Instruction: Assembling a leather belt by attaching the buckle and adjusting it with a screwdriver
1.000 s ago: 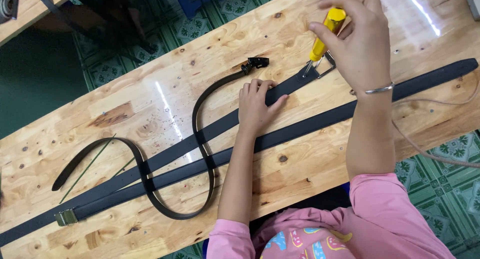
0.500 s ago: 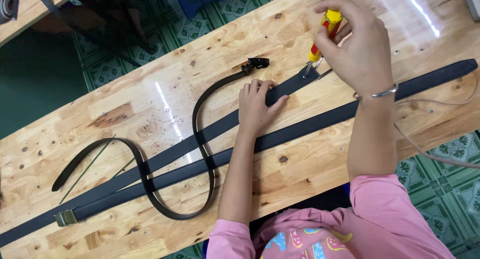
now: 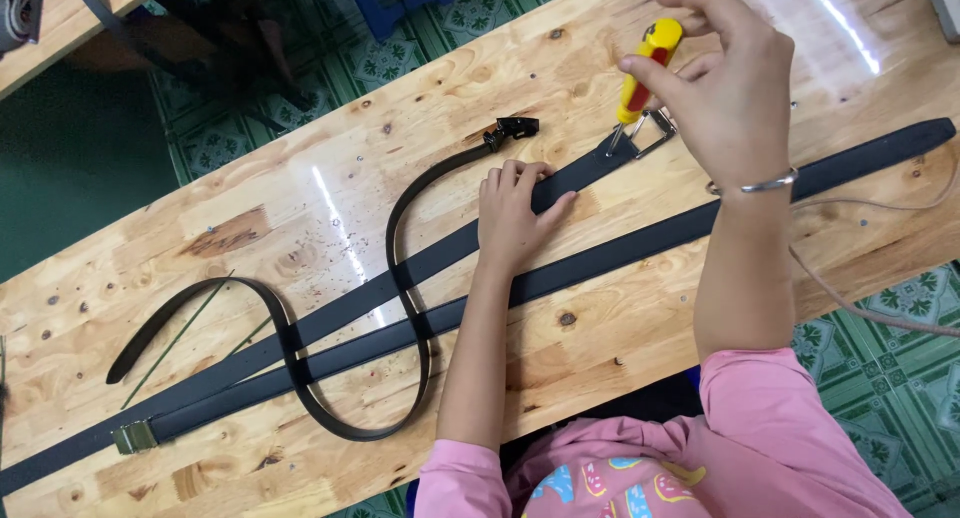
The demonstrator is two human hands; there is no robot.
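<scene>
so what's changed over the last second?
The right hand rolled the yellow-and-red-handled screwdriver between its fingertips, tip at the silver metal buckle throughout. The left hand stayed flat on the black leather belt; the belts and the wooden bench did not shift.

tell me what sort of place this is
Probably a small belt-making workshop: black belts lie along a plywood workbench, and the right hand works a yellow screwdriver at a buckle.
</scene>
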